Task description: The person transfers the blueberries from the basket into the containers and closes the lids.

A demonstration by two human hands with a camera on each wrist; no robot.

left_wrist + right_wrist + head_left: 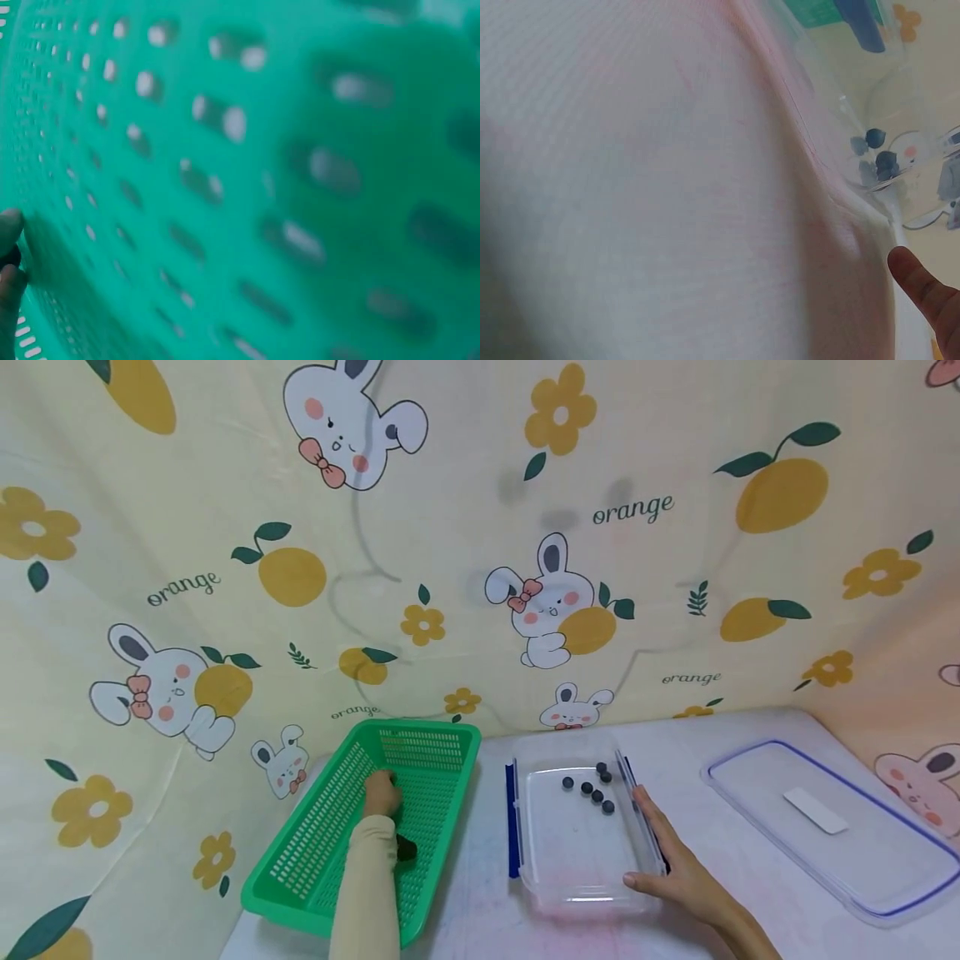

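The right wrist view is filled mostly by a pale, pinkish-white surface (pixel 652 180), blurred and very close to the lens. A single fingertip (pixel 922 289) of the right hand rises from the lower right corner, straight, next to that surface; whether it touches cannot be told. Beyond it, at the right, a clear plastic container (pixel 855 120) shows its transparent wall, and several small dark blue beads (pixel 885 160) lie inside, close together. At the top right, a blue clip (pixel 861 26) stands beside a patch of green basket (pixel 815 10), against patterned cloth (pixel 909 21).
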